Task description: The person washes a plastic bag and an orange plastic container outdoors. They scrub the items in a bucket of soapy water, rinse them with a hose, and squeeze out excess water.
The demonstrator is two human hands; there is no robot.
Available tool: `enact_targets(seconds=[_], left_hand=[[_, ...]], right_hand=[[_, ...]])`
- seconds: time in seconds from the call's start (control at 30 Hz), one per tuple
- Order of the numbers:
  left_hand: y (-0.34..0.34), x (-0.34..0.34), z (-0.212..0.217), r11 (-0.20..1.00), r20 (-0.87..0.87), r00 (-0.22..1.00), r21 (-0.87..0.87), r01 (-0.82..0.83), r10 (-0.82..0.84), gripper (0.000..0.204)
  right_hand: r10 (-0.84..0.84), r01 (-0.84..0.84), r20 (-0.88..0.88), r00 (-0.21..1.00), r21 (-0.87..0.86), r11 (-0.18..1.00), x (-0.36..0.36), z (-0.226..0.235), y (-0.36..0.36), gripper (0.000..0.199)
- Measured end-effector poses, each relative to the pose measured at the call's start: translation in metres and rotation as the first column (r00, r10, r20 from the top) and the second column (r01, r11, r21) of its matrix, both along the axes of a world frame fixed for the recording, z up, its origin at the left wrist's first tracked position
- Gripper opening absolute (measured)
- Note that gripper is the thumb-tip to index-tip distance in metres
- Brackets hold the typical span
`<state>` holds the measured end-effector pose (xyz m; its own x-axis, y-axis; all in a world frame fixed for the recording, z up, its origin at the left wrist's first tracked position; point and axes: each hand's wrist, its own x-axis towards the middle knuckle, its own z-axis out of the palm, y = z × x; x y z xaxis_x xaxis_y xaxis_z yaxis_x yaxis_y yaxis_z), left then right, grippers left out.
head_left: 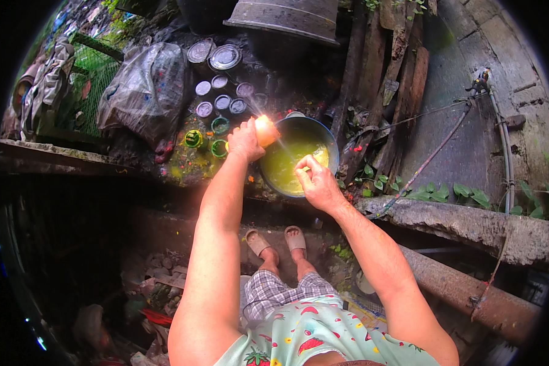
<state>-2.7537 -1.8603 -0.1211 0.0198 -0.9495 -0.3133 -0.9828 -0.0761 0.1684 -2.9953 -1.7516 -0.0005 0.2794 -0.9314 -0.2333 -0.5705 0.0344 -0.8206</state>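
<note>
Over the left rim of a round basin (264,175) my left hand (246,141) is closed round a rounded orange-pink object (266,130). Strong glare washes out that object, so its kind is unclear. Yellow-green liquid (293,160) lies in the basin, paler and frothy on the right side. My right hand (321,186) is above the basin's right part, fingers curled into a pinch; what they hold, if anything, is hidden. Left of the basin stand small open pots, a yellow one (193,138) and a green one (218,147).
Several lidded tins (225,57) stand behind the pots. A grey plastic sheet (143,85) is heaped at the left. A large bucket (283,18) is at the back. Old planks (402,91) lean at the right, above a concrete ledge (470,226).
</note>
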Motion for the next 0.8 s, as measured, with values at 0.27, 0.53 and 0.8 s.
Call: enact_targets(seconds=[0.27, 0.53, 0.8], left_hand=[[0.002, -0.008, 0.010, 1.000, 0.053, 0.998, 0.015, 0.021, -0.022, 0.103], [0.010, -0.014, 0.006, 0.997, 0.076, 0.996, -0.059, 0.056, -0.051, 0.094], [0.014, -0.015, 0.001, 0.986, 0.111, 0.989, -0.124, 0.114, -0.100, 0.087]], right_hand=[[-0.014, 0.014, 0.013, 1.000, 0.001, 1.000, -0.002, 0.000, -0.002, 0.011], [-0.004, 0.004, 0.018, 1.000, 0.003, 1.000, -0.002, 0.000, -0.001, 0.010], [0.002, -0.002, 0.060, 0.998, 0.008, 1.000, -0.002, -0.003, -0.004, 0.011]])
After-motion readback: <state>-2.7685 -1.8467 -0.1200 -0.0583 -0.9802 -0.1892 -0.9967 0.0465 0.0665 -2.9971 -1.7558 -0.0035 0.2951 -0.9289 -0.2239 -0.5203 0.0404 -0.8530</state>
